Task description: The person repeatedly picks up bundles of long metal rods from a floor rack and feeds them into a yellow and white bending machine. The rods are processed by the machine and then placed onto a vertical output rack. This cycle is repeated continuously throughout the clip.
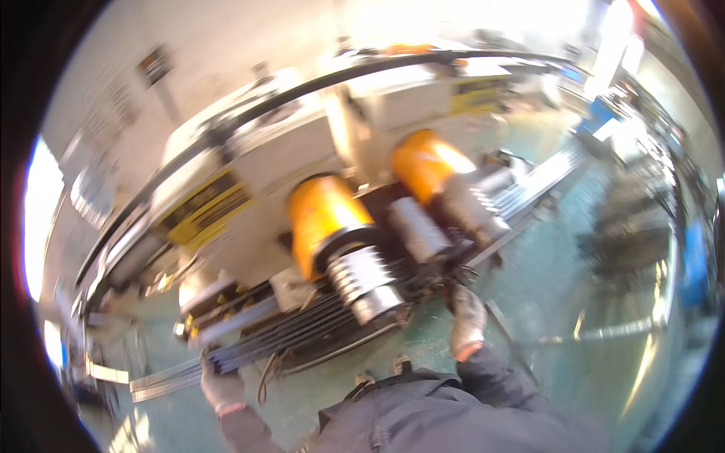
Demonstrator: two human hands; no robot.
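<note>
Both of my hands wear pale work gloves. My left hand [221, 383] is closed around the near edge of a bundle of long, thin metal bars [260, 349], close to their left end. The bars run along the front of a machine and rise toward the right. My right hand [468, 318] reaches the machine's front edge, below a grey block [418, 230]. Motion blur and dark parts hide its fingertips, so I cannot make out what it touches. Just beyond the bars, an orange cylinder [326, 215] with a ribbed metal end leans toward me. A second orange cylinder [430, 162] sits farther right.
Behind the cylinders stand pale machine housings with a yellow-and-black label [202, 208]. A dark rail [325, 79] curves above them. A thin cord loop [264, 377] hangs under the bars. Blurred metal racks [642, 158] stand at the right over a green floor [544, 302].
</note>
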